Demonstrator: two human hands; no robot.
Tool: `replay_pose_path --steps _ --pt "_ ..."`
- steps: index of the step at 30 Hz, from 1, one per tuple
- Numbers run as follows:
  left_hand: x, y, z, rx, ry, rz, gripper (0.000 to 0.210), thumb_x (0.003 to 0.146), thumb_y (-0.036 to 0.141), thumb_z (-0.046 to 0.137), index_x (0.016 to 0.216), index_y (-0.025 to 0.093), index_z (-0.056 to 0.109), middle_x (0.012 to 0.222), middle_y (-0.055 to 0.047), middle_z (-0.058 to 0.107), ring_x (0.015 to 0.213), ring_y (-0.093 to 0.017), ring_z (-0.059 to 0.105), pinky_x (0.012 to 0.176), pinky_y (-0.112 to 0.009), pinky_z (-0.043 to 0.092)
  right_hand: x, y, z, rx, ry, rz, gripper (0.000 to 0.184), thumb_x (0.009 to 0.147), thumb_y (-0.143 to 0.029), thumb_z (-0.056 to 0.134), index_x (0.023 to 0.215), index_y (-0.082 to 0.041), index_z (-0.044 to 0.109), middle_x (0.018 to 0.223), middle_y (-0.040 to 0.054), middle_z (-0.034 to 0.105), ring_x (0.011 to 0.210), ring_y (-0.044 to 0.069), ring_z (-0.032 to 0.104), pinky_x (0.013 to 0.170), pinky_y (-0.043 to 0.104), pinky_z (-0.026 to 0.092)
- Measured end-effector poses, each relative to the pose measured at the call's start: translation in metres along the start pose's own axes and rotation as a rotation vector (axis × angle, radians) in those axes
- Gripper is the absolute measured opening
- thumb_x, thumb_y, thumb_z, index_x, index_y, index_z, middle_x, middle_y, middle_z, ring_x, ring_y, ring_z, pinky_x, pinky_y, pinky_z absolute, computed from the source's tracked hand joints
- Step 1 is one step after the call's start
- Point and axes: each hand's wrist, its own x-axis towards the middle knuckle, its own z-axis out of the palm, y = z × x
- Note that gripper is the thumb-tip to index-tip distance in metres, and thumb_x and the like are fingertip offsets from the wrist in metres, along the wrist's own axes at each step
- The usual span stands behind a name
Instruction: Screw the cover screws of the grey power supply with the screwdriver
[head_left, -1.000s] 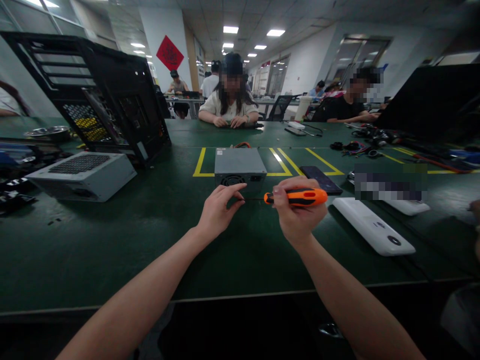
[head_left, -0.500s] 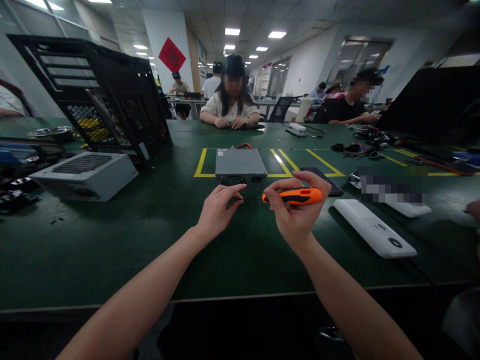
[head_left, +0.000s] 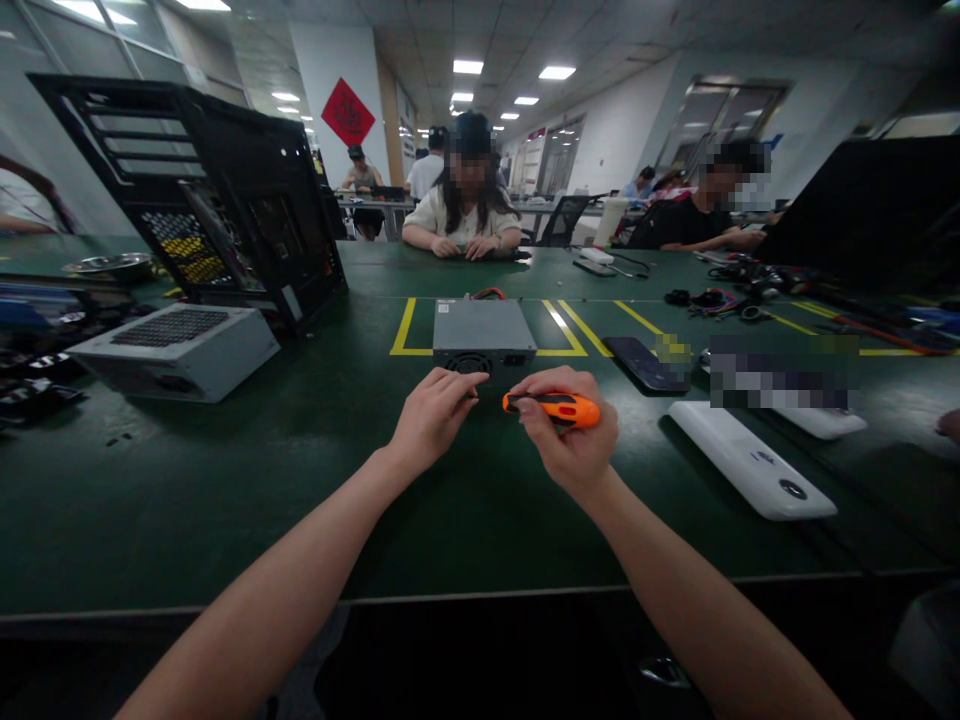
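My right hand (head_left: 574, 430) is wrapped round the orange and black handle of a screwdriver (head_left: 574, 410), which points to the left; its shaft is hard to make out. To its left, my left hand (head_left: 435, 415) has its thumb and fingers drawn together in a pinch. Whatever lies between those fingertips is too small to name. Just beyond both hands, a grey computer power supply (head_left: 484, 325) rests on the green table (head_left: 480, 530), its fan grille and socket facing me.
A second power supply (head_left: 180, 350) and an upright black computer case (head_left: 225, 200) stand at left. To the right lie a dark phone (head_left: 646, 362), a white elongated device (head_left: 750, 460) and tangled cables (head_left: 712, 300). A person (head_left: 465, 215) sits across the table.
My right hand has moved left with the screwdriver, closer to my left hand. The phone behind it is now more exposed. My left hand has barely shifted.
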Motion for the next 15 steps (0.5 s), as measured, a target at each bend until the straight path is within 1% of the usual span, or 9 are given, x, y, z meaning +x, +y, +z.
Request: replay_pose_path --steps 3,5,7,9,11,12,13,15 --pt "0.001 -0.001 0.002 -0.005 0.0 -0.017 0.036 0.08 0.013 0.054 0.115 0.02 0.05 0.095 -0.003 0.061 0.09 -0.017 0.05 0.08 -0.031 0.043 -0.001 0.0 0.0 0.01 0.043 -0.012 0.015 0.074 -0.016 0.06 0.085 -0.023 0.055 0.076 -0.0001 0.06 0.069 0.015 0.059 0.065 0.033 0.049" --pt "0.001 -0.002 0.004 -0.025 0.016 -0.039 0.041 0.077 0.013 0.057 0.117 0.019 0.048 0.105 -0.005 0.059 0.098 -0.018 0.048 0.087 -0.033 0.041 -0.002 0.001 0.0 0.012 0.066 -0.021 0.015 0.073 -0.015 0.06 0.086 -0.022 0.055 0.077 0.0004 0.061 0.07 0.015 0.059 0.065 0.033 0.05" --pt "0.002 -0.003 0.006 -0.071 0.052 -0.11 0.048 0.074 0.012 0.06 0.12 0.018 0.047 0.115 -0.007 0.054 0.106 -0.02 0.046 0.092 -0.036 0.038 -0.002 0.002 0.0 0.017 0.085 -0.026 0.016 0.073 -0.014 0.06 0.086 -0.022 0.055 0.078 0.0008 0.061 0.07 0.015 0.06 0.065 0.033 0.051" --pt "0.004 -0.005 0.009 -0.195 0.084 -0.276 0.047 0.073 0.012 0.059 0.118 0.017 0.047 0.114 -0.009 0.052 0.102 -0.02 0.049 0.088 -0.035 0.04 -0.002 0.003 0.0 0.027 0.099 -0.022 0.017 0.073 -0.015 0.06 0.087 -0.022 0.055 0.079 0.0009 0.061 0.07 0.015 0.06 0.064 0.033 0.051" --pt "0.005 -0.006 0.011 -0.434 0.06 -0.508 0.033 0.078 0.018 0.054 0.11 0.015 0.051 0.104 -0.009 0.056 0.088 -0.017 0.054 0.074 -0.03 0.045 -0.002 0.003 0.0 0.03 0.112 -0.027 0.017 0.073 -0.015 0.06 0.088 -0.022 0.055 0.079 0.0009 0.061 0.069 0.015 0.06 0.063 0.032 0.052" --pt "0.005 -0.005 0.011 -0.587 0.021 -0.625 0.026 0.081 0.023 0.05 0.105 0.015 0.053 0.098 -0.009 0.057 0.079 -0.015 0.056 0.066 -0.027 0.045 -0.002 0.003 0.0 0.027 0.116 -0.037 0.017 0.073 -0.015 0.06 0.088 -0.022 0.055 0.078 0.0008 0.061 0.069 0.015 0.06 0.063 0.032 0.051" --pt "0.006 -0.005 0.012 -0.746 -0.029 -0.73 0.024 0.084 0.03 0.046 0.1 0.015 0.055 0.093 -0.008 0.058 0.073 -0.013 0.055 0.059 -0.024 0.043 -0.002 0.003 0.0 0.024 0.118 -0.049 0.017 0.073 -0.015 0.06 0.087 -0.022 0.055 0.078 0.0008 0.062 0.069 0.015 0.06 0.063 0.032 0.051" --pt "0.006 -0.002 0.011 -1.018 -0.121 -0.89 0.033 0.086 0.041 0.04 0.094 0.014 0.058 0.086 -0.006 0.059 0.065 -0.01 0.054 0.053 -0.021 0.039 -0.002 0.003 0.0 0.023 0.116 -0.068 0.018 0.072 -0.014 0.06 0.088 -0.022 0.055 0.078 0.0008 0.062 0.069 0.015 0.061 0.062 0.032 0.051"
